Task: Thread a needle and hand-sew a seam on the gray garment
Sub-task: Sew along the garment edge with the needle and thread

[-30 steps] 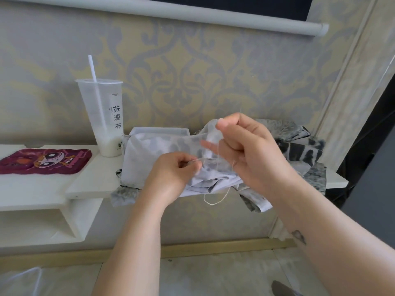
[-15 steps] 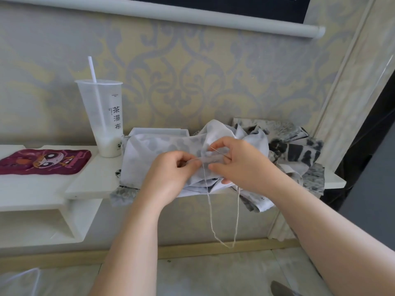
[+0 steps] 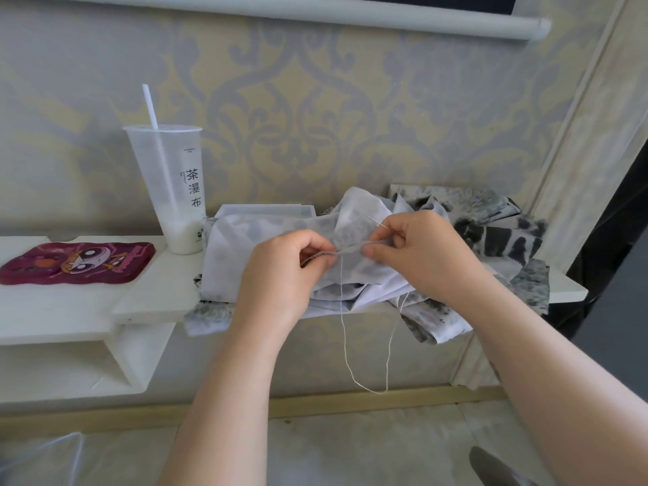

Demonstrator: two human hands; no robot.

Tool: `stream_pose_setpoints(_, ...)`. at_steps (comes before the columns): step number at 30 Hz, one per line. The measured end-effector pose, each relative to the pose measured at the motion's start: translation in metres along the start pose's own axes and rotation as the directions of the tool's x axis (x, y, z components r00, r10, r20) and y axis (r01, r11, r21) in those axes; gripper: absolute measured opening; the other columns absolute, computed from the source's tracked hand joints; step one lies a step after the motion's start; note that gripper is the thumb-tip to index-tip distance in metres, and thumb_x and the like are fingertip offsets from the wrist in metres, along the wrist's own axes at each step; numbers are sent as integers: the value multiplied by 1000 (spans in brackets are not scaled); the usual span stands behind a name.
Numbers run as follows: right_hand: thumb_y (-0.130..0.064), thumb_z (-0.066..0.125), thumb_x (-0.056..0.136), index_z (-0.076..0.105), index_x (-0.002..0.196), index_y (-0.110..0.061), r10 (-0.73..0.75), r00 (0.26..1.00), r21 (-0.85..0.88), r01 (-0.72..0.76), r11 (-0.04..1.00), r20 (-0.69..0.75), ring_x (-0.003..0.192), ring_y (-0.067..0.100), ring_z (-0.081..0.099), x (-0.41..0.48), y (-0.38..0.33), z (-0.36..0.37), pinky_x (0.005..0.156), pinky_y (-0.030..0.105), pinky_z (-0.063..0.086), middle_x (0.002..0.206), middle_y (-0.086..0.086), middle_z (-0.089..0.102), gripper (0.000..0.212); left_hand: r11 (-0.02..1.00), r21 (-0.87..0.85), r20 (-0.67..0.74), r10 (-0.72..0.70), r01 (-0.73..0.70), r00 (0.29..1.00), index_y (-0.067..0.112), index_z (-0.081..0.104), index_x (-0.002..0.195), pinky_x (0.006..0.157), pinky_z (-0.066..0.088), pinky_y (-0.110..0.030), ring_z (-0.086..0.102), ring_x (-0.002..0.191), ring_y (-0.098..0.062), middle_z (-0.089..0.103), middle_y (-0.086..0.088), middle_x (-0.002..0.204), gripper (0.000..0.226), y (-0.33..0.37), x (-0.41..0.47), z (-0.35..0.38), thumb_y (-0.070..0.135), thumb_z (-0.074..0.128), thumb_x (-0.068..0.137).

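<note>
Yellow-and-grey damask wallpaper (image 3: 315,100) behind stepped white board shelf (image 3: 52,310); white roller-blind tube (image 3: 456,21) above; pale marbled floor (image 3: 350,447) below.

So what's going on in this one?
A person is hand-sewing. The left hand pinches a fold of the gray garment, which lies heaped on a white shelf. The right hand pinches the needle at that fold, with one end poking up past the fingers. Light thread hangs from the fold in a long loop below the shelf edge. A drink cup stands to the left.
</note>
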State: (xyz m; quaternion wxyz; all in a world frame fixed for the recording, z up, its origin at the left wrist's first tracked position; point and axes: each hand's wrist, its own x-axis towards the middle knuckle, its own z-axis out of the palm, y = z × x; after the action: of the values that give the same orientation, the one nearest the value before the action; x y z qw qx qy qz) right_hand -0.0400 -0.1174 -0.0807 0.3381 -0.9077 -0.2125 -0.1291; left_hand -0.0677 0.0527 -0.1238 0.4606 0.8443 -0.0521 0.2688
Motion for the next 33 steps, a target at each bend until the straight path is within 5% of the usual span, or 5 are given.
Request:
stream_pose_setpoints(7,-23,69,84,59,67,-24,2,998,27,-1,1000,-59,43,-5,43,7,11,9,44,8,32,39,-22,44,20,999,44,-35,-23,25,999,37,64,79,70,50,-23,61,73,2,65,20,73,17,0,3,7,22,72,83)
stream_pose_setpoints(15,-22,68,85,56,65,-25,12,999,43,-10,999,-48,39,-2,40,16,18,8,43,8,32,46,-9,34,24,984,-115,107,-122,134,987,25,71,85,61,38,-3,55,65,11,63,27,66,11,-2,6,10,26,62,91)
stream_pose_setpoints(24,-24,37,101,48,95,-17,-76,987,158,99,983,-143,46,5,41,-1,-13,-7,44,18,33,54,-6,42,14,944,-248,131,-191,219,973,24,71,79,68,44,-4,63,73,5,71,16,75,14,-3,8,8,21,63,90)
stream_pose_setpoints(29,-24,39,99,49,81,-25,-47,982,87,31,996,185,41,-2,46,-9,-17,11,44,17,31,65,-3,61,21,938,-258,119,-205,230,972,20,72,82,72,49,-14,66,75,-3,74,7,78,11,-2,7,8,21,64,89)
stream_pose_setpoints(33,-24,41,97,54,81,-20,-4,978,-3,5,1000,209,43,-5,46,-8,-6,15,47,19,32,64,-2,67,21,943,-240,111,-210,232,971,25,71,79,68,48,-10,66,73,1,73,11,76,14,-1,5,7,22,63,90)
